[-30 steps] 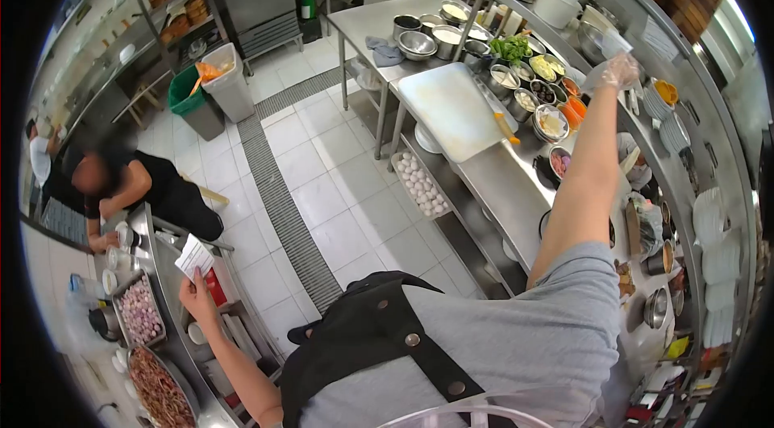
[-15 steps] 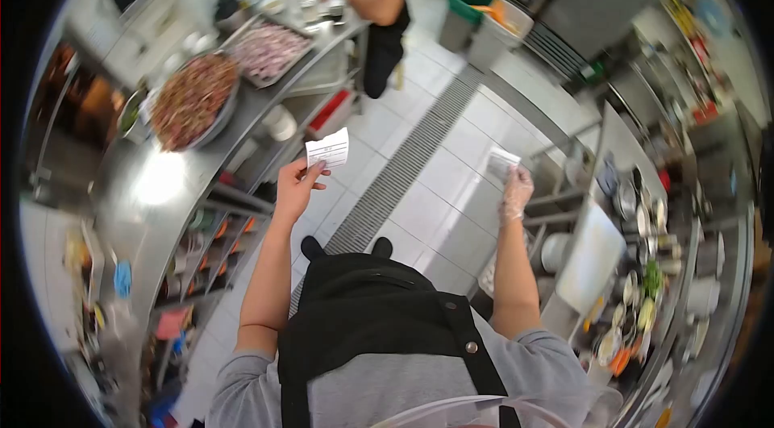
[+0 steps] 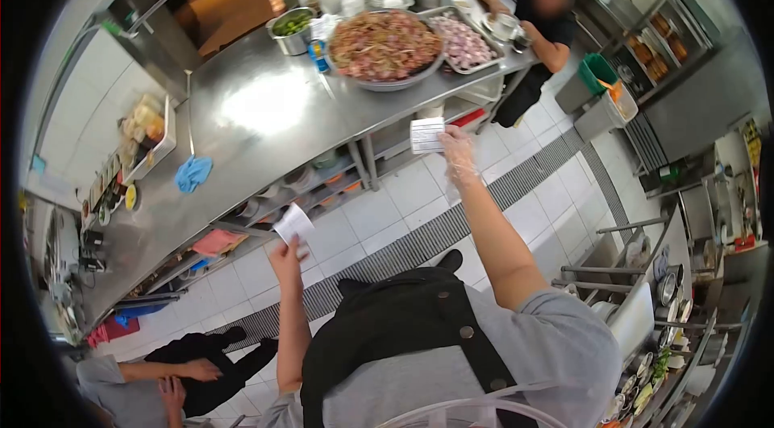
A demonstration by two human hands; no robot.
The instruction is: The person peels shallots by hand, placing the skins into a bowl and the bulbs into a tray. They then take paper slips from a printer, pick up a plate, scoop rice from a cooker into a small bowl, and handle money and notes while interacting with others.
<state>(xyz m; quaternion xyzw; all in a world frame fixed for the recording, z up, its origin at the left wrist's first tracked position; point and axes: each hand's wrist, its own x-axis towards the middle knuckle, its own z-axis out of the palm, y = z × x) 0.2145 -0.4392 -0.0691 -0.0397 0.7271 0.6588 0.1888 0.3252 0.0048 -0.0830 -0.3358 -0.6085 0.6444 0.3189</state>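
Note:
Bare and pinched, my left hand (image 3: 288,259) holds a small white paper slip (image 3: 293,224) above the floor, close to the steel counter's shelves. My right hand (image 3: 458,152), in a clear plastic glove, grips a printed paper slip (image 3: 427,135) by its right edge. That slip appears in front of the counter's front edge, below a large bowl of chopped, reddish-brown food (image 3: 384,47). A tray of pinkish-white pieces (image 3: 463,43) sits to the right of the bowl.
Steel counter (image 3: 234,138) with a blue cloth (image 3: 193,174) and a pot of green food (image 3: 292,25). One person (image 3: 544,17) is behind its far end; another (image 3: 137,376) is at lower left. Green bin (image 3: 597,73) at right; floor drain grate (image 3: 322,299); side counter (image 3: 633,323) at lower right.
The view has turned left, so the counter fills more of it and a second person shows at lower left. My right hand with its slip has come nearer the counter; my left hand sits lower.

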